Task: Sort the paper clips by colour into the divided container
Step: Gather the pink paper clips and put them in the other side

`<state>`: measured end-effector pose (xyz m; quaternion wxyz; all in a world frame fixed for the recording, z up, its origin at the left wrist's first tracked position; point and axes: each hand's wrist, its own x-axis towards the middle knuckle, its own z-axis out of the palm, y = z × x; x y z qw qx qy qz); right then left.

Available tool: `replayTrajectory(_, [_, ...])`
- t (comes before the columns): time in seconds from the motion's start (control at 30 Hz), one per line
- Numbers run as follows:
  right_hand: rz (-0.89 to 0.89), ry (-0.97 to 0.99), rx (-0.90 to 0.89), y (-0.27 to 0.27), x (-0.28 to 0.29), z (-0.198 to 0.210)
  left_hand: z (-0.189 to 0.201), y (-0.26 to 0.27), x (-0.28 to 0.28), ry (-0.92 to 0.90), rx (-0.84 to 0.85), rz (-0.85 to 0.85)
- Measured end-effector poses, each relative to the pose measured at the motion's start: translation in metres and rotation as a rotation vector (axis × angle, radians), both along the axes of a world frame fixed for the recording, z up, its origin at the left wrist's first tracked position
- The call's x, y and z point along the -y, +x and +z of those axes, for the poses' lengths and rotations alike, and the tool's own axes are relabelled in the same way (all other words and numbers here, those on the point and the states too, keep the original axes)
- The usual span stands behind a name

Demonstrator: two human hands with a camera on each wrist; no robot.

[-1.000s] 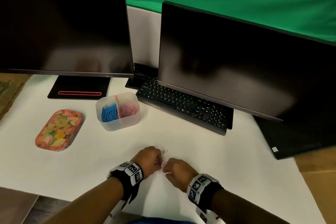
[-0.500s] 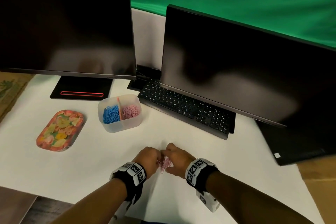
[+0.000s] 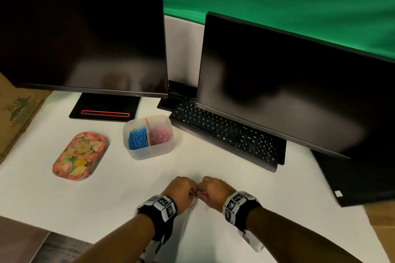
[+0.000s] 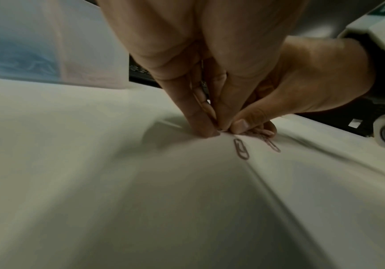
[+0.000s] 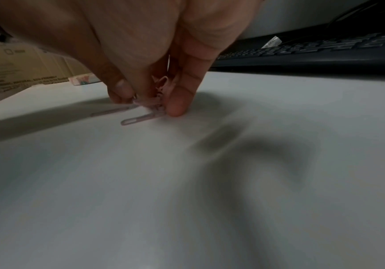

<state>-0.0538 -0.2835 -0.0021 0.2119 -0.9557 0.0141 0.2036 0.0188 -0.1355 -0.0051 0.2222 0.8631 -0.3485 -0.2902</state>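
Both hands now meet knuckle to knuckle on the white table (image 3: 106,198), closer together than a second ago, gathering the last clips. The right hand (image 3: 213,192) pinches a small bunch of pink wire paper clips (image 5: 157,102); the left hand (image 3: 181,192) pinches down beside it, apparently on the same bunch. Two loose pink clips (image 4: 241,149) lie just beside the fingertips. One translucent two-compartment container (image 3: 149,153) holds blue clips (image 3: 136,137) left and pink clips (image 3: 161,135) right, so sorting appears nearly complete.

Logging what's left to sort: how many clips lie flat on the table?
2: first clip by the left hand, second clip by the right hand. A pinched bunch hides more.
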Motion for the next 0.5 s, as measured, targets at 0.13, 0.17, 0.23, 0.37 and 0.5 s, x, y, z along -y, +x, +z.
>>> replayTrajectory(0.13, [0.061,-0.082,-0.002,0.005,-0.001,0.003,0.0,0.004,-0.001,-0.033,-0.022,0.085])
replayTrajectory(0.17, [0.082,-0.111,0.0,0.006,-0.001,0.002,0.0,0.005,-0.001,-0.041,-0.031,0.097])
replayTrajectory(0.23, [0.123,-0.151,0.019,0.008,-0.001,0.003,0.0,0.008,-0.001,-0.063,-0.042,0.112])
replayTrajectory(0.37, [0.188,-0.166,0.067,0.012,0.003,0.007,0.001,0.019,-0.007,-0.115,-0.016,0.172])
replayTrajectory(0.5, [0.043,-0.029,0.124,0.033,0.007,0.031,-0.002,0.037,-0.03,-0.096,-0.012,0.288])
